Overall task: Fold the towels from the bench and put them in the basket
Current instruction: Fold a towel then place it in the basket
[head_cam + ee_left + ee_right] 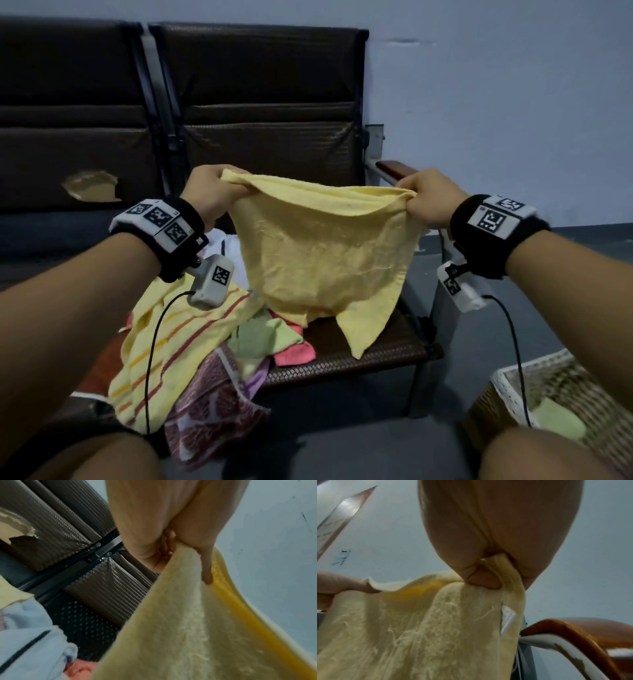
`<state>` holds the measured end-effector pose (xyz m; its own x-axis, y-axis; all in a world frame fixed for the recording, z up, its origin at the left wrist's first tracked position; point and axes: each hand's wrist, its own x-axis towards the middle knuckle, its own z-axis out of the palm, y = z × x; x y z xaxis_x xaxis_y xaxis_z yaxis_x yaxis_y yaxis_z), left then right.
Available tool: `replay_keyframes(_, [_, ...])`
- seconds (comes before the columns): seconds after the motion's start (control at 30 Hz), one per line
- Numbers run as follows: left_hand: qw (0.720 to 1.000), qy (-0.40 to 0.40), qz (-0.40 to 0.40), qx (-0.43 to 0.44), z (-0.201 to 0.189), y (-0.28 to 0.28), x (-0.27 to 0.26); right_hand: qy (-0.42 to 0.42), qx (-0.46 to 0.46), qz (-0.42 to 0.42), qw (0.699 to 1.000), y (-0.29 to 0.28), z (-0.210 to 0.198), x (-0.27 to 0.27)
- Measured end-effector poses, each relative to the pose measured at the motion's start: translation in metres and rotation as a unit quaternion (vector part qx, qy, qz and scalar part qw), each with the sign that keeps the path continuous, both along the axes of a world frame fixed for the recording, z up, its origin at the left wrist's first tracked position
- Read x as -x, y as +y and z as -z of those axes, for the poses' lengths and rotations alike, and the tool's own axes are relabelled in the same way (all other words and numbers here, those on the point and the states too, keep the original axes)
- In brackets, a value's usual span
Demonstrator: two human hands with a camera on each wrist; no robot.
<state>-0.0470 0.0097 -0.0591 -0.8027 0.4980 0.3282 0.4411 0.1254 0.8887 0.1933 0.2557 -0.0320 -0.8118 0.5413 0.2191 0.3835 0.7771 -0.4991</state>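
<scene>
A plain yellow towel (322, 246) hangs in the air above the bench seat, stretched between both hands. My left hand (209, 193) grips its upper left corner, and my right hand (423, 202) grips its upper right corner. Its lower corners dangle just over the seat. In the left wrist view the thumb and curled fingers (205, 566) clamp the towel (180, 628). In the right wrist view the fingers (481, 580) pinch bunched cloth of the towel (419, 628) near a white label. The wicker basket (534, 383) stands on the floor at lower right with a green folded towel (558, 421) inside.
A heap of unfolded towels lies on the bench seat: a yellow striped one (171, 342), a maroon patterned one (212, 401), green and pink ones (274, 342). The brown bench (267, 102) has a wooden armrest (394, 169) on its right. Grey floor lies around the basket.
</scene>
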Motion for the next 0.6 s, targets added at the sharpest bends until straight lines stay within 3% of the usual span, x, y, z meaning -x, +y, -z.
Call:
replay_keyframes(0.1, [0.996,0.049,-0.038,0.058,-0.019,-0.006,0.005,0.008,-0.003,0.005,1.0,-0.003,-0.013,0.003])
replay_keyframes(0.2, [0.97,0.163,-0.069,0.167,-0.03,-0.013,0.008,0.043,0.016,0.004,0.999,-0.003,-0.023,0.003])
replay_keyframes(0.33, [0.948,0.22,-0.041,0.225,-0.031,-0.017,0.014,0.031,0.053,-0.023,0.998,-0.007,-0.032,-0.004])
replay_keyframes(0.47, [0.976,0.108,-0.033,0.185,-0.027,-0.017,0.019,0.056,0.133,-0.014,0.989,-0.007,-0.032,-0.003])
replay_keyframes(0.53, [0.995,-0.01,-0.041,0.092,-0.029,-0.008,0.012,0.086,0.229,0.004,0.97,-0.01,-0.031,0.003])
replay_keyframes(0.6, [0.991,-0.127,-0.036,-0.013,-0.036,0.009,-0.008,0.118,0.313,0.017,0.942,-0.019,-0.03,0.012])
